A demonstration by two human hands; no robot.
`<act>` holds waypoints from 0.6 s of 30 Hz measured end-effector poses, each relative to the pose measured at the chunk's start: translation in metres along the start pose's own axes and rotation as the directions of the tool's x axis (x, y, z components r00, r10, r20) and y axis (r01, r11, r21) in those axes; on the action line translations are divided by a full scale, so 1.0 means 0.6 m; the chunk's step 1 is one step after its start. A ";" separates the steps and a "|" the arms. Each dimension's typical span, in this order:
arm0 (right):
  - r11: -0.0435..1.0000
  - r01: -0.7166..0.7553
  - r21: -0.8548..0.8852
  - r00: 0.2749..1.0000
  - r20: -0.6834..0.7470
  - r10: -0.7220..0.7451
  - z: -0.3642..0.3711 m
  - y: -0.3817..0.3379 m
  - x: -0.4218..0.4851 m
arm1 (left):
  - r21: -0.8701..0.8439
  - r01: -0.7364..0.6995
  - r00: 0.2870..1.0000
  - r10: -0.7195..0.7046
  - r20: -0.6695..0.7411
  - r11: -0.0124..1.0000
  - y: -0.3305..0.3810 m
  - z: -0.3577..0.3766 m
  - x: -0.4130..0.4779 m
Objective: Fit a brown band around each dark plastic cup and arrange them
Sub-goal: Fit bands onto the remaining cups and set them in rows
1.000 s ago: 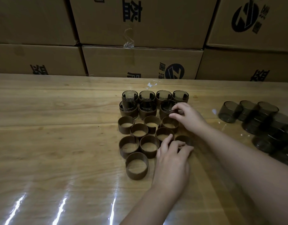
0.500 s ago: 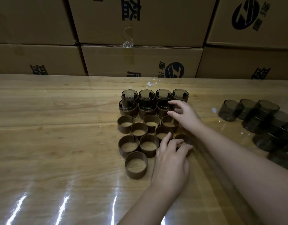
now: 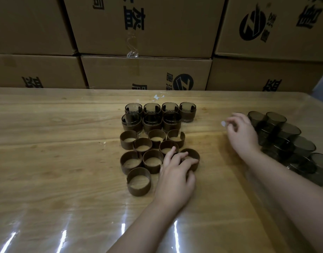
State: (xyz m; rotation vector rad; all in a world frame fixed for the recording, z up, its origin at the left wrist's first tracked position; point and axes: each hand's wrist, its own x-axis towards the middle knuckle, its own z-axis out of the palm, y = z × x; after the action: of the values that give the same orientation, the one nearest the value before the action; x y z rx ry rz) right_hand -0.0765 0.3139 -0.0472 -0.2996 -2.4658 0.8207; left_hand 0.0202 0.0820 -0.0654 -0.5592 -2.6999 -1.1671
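Right hand (image 3: 242,136) is nearer to the bare dark cups (image 3: 284,136). The cluster lies at its 3 o'clock, with the closest cup (image 3: 255,116) just beside the fingertips at 1 o'clock. The hand is blurred, fingers loosely curled, nothing visible in them. Left hand (image 3: 177,170) grips a loose brown band (image 3: 196,161) at 5 o'clock of the banded cups (image 3: 152,121) on the worktop (image 3: 65,143). Likely next: take a cup and carry it toward 9 o'clock to that band.
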 end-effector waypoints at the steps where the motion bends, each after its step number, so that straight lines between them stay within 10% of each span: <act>1: 0.998 -0.001 -0.058 1.000 0.030 0.003 -0.008 0.011 0.009 | -0.003 0.002 1.000 -0.002 0.000 1.000 0.000 0.000 0.000; 5: 0.956 -0.056 -0.289 0.974 0.195 0.116 -0.013 0.044 0.028 | -0.047 0.015 1.000 -0.015 -0.002 0.999 -0.003 0.000 0.002; 18: 0.973 -0.077 -0.217 0.972 0.202 0.122 -0.021 0.019 -0.006 | -0.201 0.017 0.999 -0.025 -0.036 0.979 -0.007 -0.005 0.008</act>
State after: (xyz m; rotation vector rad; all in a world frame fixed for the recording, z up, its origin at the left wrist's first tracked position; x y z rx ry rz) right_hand -0.0662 0.3275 -0.0472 -0.4339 -2.7649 0.6651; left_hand 0.0140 0.0786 -0.0647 -0.5297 -2.5790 -1.4517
